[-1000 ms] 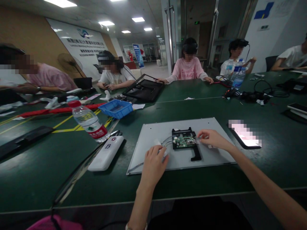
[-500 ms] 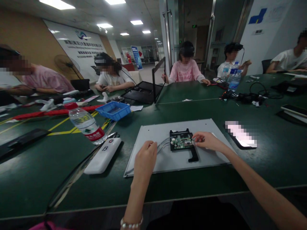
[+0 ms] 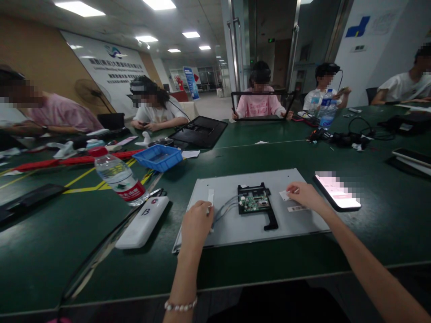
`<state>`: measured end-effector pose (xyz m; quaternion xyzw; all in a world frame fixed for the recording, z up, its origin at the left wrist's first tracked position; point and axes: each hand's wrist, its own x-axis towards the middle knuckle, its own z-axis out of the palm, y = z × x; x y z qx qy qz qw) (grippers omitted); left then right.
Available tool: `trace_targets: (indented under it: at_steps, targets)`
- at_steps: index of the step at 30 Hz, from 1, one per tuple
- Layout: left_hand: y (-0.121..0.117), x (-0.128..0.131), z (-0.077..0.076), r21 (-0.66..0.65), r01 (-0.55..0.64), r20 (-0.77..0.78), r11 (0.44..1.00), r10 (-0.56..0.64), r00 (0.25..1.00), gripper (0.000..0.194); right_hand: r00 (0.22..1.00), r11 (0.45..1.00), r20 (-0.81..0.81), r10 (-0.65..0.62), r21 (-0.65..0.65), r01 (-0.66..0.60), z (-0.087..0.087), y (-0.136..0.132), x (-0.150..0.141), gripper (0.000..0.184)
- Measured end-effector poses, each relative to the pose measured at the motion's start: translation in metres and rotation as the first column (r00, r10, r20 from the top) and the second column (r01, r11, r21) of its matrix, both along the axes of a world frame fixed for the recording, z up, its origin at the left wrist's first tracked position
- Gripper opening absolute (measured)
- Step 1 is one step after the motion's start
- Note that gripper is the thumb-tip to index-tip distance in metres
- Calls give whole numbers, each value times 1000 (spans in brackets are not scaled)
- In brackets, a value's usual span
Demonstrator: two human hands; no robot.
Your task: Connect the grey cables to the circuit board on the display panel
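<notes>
Far L on my feed, a clear plastic bottle w/ red cap (image 3: 124, 185) stands just behind a white rounded-edge power bank (image 3: 143, 224), both off the work, prob. to leave elbow room. Next, my L hand (image 3: 197, 222) sits over the L part of a flat light-grey rectangular panel (image 3: 222, 237), fingers curled in and tips close together; can't tell from here what, if anything, they pinch. Thin grey cables (image 3: 225, 207) run up to it, so I'd guess it's there to keep them in check. A narrow white strip (image 3: 211, 196) shows by its fingertips.

Mid-panel lies a green circuit board (image 3: 254, 202) in a black plastic bracket (image 3: 271, 220), prob. central so both hands reach it. To its R, my R hand (image 3: 305, 197) pinches a small white tab (image 3: 284, 195) btw thumb & finger, apart from the board; a light grip prob. suits such a thin piece. Far R, a black phone w/ lit screen (image 3: 340, 197) lies just beyond the panel.

Orientation: panel's flat on the green tabletop (image 3: 134, 273), long axis L–R, near edge slightly askew. Board's long axis also runs approx. L–R, cables exiting L; bracket's 1 long arm points toward me, its end hooking L.
</notes>
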<state>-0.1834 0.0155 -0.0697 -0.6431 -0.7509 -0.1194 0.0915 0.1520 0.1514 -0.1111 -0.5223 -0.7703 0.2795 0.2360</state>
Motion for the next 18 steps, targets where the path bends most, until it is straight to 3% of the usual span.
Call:
trace_targets:
  at_steps: [5, 9, 12, 14, 18]
  targets:
    - [5, 14, 15, 93, -12, -80, 996, 19, 997, 27, 995, 994, 94, -36, 111, 25, -4, 0, -2, 19]
    - [30, 37, 25, 68, 181, -75, 981, -176, 981, 27, 993, 987, 102, -63, 154, 47, -4, -2, -5, 22]
    - [59, 57, 24, -1, 295, -106, 955, -293, 950, 25, 994, 980, 75, -80, 186, 65, -4, -4, -7, 22]
    - [77, 67, 20, -99, 307, -137, 946, -319, 938, 22, 994, 977, 63, -86, 203, 72, -3, -4, -7, 22]
    - [99, 71, 9, -151, 299, -150, 942, -321, 935, 20, 994, 977, 69, -84, 203, 69, -3, -3, -7, 21]
